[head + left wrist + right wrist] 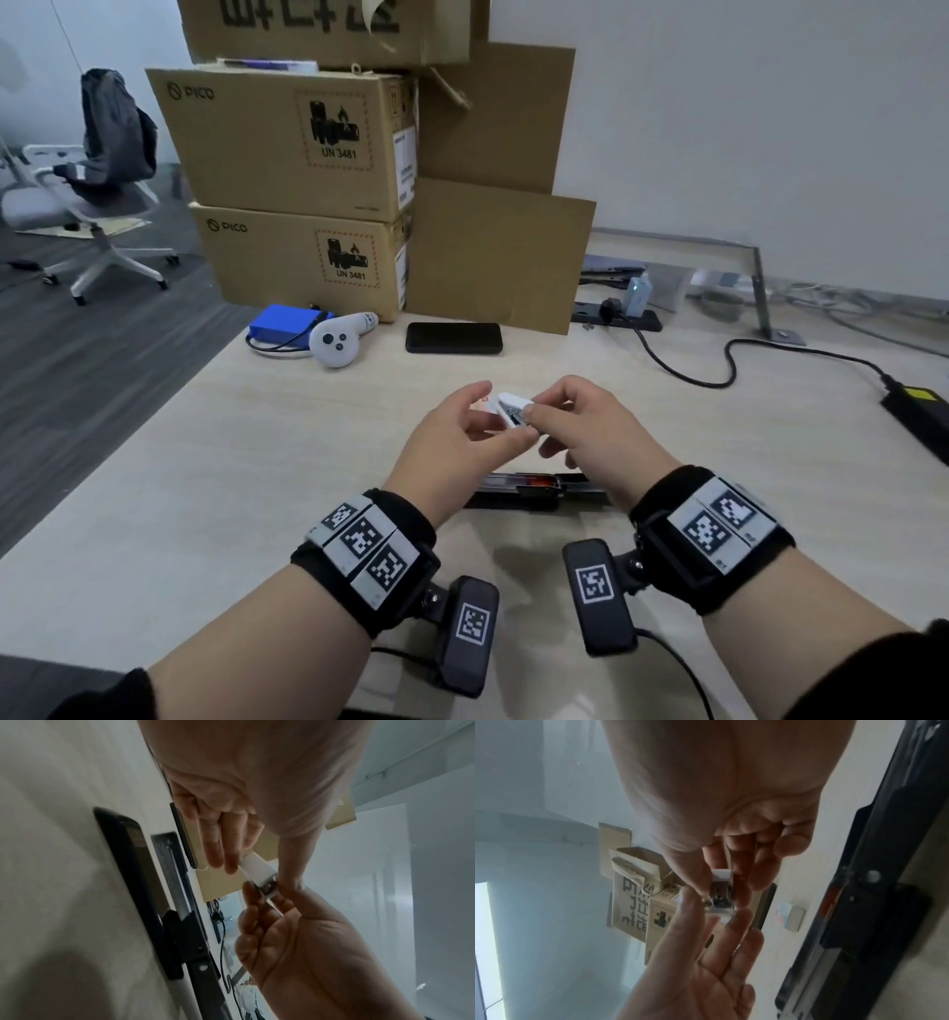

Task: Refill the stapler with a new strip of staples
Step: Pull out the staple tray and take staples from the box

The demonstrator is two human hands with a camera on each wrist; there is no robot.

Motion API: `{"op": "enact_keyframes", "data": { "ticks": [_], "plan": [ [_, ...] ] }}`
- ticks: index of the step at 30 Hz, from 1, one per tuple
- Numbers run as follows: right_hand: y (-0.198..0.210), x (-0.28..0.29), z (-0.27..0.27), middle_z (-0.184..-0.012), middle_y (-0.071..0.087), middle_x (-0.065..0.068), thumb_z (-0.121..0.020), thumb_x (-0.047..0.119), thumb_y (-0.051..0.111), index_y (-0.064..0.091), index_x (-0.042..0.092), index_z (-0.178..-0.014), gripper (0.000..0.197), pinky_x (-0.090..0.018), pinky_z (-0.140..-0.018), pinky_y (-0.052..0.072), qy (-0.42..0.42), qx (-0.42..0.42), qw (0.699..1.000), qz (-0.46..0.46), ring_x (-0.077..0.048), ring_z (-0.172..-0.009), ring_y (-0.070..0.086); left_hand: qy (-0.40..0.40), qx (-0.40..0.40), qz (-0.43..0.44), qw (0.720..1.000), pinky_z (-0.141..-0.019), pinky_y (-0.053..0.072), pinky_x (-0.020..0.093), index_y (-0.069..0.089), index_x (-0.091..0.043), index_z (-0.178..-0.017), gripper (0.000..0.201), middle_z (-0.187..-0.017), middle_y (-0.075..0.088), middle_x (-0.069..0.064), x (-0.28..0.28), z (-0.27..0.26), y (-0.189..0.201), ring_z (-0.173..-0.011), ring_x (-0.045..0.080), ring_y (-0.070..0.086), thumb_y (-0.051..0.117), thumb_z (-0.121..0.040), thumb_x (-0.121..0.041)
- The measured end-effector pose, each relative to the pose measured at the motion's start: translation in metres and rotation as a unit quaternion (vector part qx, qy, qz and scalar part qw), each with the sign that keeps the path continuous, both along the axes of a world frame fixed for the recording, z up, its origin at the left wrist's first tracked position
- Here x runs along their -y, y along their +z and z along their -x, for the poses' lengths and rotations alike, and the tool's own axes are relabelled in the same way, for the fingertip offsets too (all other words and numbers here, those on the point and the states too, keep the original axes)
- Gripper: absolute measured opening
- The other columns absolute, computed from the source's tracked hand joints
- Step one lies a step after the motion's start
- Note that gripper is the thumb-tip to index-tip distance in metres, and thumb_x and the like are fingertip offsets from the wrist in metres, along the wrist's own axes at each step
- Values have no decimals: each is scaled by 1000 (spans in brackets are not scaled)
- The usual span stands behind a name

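- Head view: our fingertips meet over a small white box of staples (pixel 506 408), held in the air above the table (pixel 205 488), just beyond the stapler.
- Our left hand (pixel 452 442) supports the box from below and behind, its fingers fairly straight with the thumb against the box.
- Our right hand (pixel 590 426) has thumb and forefinger pinched at the box's open end, where grey metal shows.
- The stapler (pixel 534 491) lies flat near us on the table, swung fully open, its long channel facing up, partly hidden under our wrists.
- Farther out sit a black phone (pixel 454 337), a white controller (pixel 341 340) and stacked cardboard boxes (pixel 292 195).
- Risk, as we judge it: the strip could snap or slip as it slides out, because the pinch is small and the box is unsupported; loose staples could scatter.
- The right wrist view alone looks into the box's mouth and shows staples (pixel 721 894) inside.
- The left wrist view alone shows the stapler's open channel (pixel 169 874) clearly; whether it is empty, we cannot tell.
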State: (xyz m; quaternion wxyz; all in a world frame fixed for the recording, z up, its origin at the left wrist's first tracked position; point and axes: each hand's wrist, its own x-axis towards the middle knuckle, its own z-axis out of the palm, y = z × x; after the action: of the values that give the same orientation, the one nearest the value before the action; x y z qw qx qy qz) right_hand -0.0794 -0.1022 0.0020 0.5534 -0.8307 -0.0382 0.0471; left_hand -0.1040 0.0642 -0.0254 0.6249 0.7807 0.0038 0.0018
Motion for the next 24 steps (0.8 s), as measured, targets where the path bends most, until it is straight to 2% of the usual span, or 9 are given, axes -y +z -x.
{"op": "enact_keyframes", "data": {
  "ticks": [4, 6, 9, 10, 13, 15, 18, 21, 24],
  "plan": [
    [-2, -5, 4, -75, 70, 0, -91, 23, 67, 67, 16, -104, 15, -29, -59, 44, 23, -8, 1000, -14, -13, -63, 63, -24, 48, -45, 998, -91, 59, 45, 72, -29, -110, 28, -95, 80, -3, 0, 3, 5, -91, 15, 75, 78, -83, -36],
    [-2, -3, 4, -72, 68, -1, -91, 21, 65, 73, 19, -103, 15, -28, -58, 44, 36, -8, 999, -16, -13, -64, 60, -58, 61, -60, 995, -93, 59, 41, 74, -34, -104, 19, -97, 81, -5, -4, 5, 8, -95, 15, 76, 74, -87, -26],
    [1, 1, -1, -67, 65, -3, -91, 21, 61, 77, 14, -94, 18, -28, -55, 42, 8, -14, 999, -30, -15, -60, 54, -105, 48, -57, 992, -95, 53, 25, 70, -44, -108, 32, -107, 80, -9, -12, 6, 13, -104, 8, 73, 68, -94, -15],
    [3, 3, -3, -65, 64, -2, -91, 23, 58, 76, 11, -89, 21, -28, -54, 40, -2, -20, 1000, -24, -15, -58, 51, -104, 38, -60, 992, -93, 52, 25, 69, -46, -107, 31, -108, 80, -9, -14, 4, 14, -102, 8, 73, 65, -96, -17],
    [5, 8, -13, -58, 56, -2, -86, 27, 47, 65, 11, -77, 26, -34, -53, 32, -34, -32, 999, 6, -20, -55, 39, -54, 6, -38, 998, -86, 52, 32, 71, -35, -117, 26, -104, 80, -6, -22, -5, 13, -94, 8, 76, 56, -101, -20],
    [6, 8, -18, -56, 52, -3, -83, 27, 41, 61, 12, -83, 24, -31, -50, 27, -40, -49, 998, 11, -19, -51, 33, -17, 2, -44, 999, -76, 51, 24, 68, -30, -125, 30, -101, 78, -10, -26, -13, 11, -87, 1, 75, 53, -102, -18],
    [6, 5, -24, -56, 55, -3, -90, 21, 40, 65, 6, -87, 30, -27, -47, 29, -36, -65, 997, 20, -16, -48, 37, -18, 3, -105, 994, -66, 46, 16, 71, -30, -119, 32, -104, 76, -9, -27, -20, 10, -83, -2, 73, 49, -103, -14],
    [1, 2, -31, -56, 62, 0, -95, 19, 41, 66, 11, -90, 27, -30, -51, 36, -23, -60, 996, 64, -17, -51, 44, -36, -16, -136, 990, -76, 50, 18, 70, -27, -121, 36, -107, 75, -2, -28, -25, 10, -92, 7, 70, 51, -96, -9],
    [-4, -1, -37, -65, 61, 1, -98, 16, 43, 61, 17, -90, 20, -29, -55, 43, 9, -55, 989, 140, -14, -54, 52, -44, -13, -188, 981, -73, 48, 23, 70, -29, -115, 25, -94, 70, -7, -30, -29, 6, -85, 8, 64, 67, -90, -24]
  ]
}}
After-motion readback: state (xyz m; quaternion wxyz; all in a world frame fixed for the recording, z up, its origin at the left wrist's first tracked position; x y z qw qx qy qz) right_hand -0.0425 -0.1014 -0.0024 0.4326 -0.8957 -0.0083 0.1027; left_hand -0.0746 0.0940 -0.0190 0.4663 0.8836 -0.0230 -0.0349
